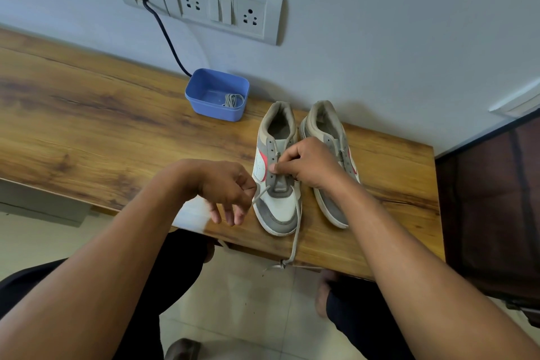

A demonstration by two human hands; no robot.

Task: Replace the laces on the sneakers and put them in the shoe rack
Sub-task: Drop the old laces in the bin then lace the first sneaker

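Note:
Two grey-and-white sneakers with red stripes stand side by side on the wooden table [87,114], toes toward me. The left sneaker [277,204] has a grey lace [296,231] threaded low in its eyelets; one end trails over the table's front edge, knotted at the tip. My left hand [230,190] pinches the lace's other end beside the toe. My right hand [306,164] pinches the lace at the eyelets over the tongue and partly hides the right sneaker [324,123]. A blue plastic tub [216,93] behind the shoes holds a coiled grey lace [232,100].
A wall plate with sockets and a switch [222,9] sits above the table, and a dark cable [166,35] drops from it behind the tub. A dark wooden cabinet [493,199] stands at the right. My legs and feet are below the table edge on a tiled floor.

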